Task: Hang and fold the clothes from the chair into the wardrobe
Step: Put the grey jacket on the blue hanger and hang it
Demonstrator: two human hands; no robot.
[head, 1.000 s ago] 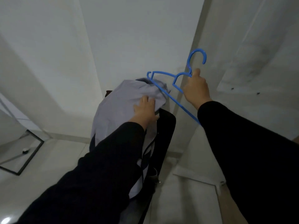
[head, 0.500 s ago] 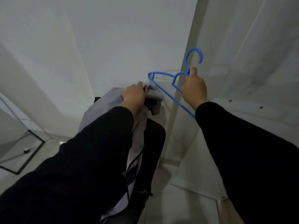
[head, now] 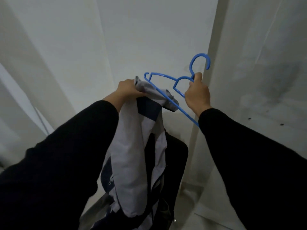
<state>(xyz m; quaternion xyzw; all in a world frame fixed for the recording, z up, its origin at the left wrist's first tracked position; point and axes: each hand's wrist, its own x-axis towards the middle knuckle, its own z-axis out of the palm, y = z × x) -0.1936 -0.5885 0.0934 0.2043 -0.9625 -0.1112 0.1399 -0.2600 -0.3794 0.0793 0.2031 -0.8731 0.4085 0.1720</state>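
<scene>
A second ago my left hand [head: 128, 88] lay flat on the jacket [head: 132, 146] draped over the chair [head: 177, 156]; now it grips the collar and has lifted it clear, up beside the hanger [head: 166, 90] pinched in my right hand [head: 197, 95]. Threading comes next, I judge. One jacket, one hanger, one chair.

One blue plastic clothes hanger [head: 167, 90], one pale grey garment with navy panels [head: 132, 155], one black chair back [head: 176, 156], two bare hands: a left hand [head: 128, 88] and a right hand [head: 197, 95], each in a black sleeve [head: 249, 163].
</scene>
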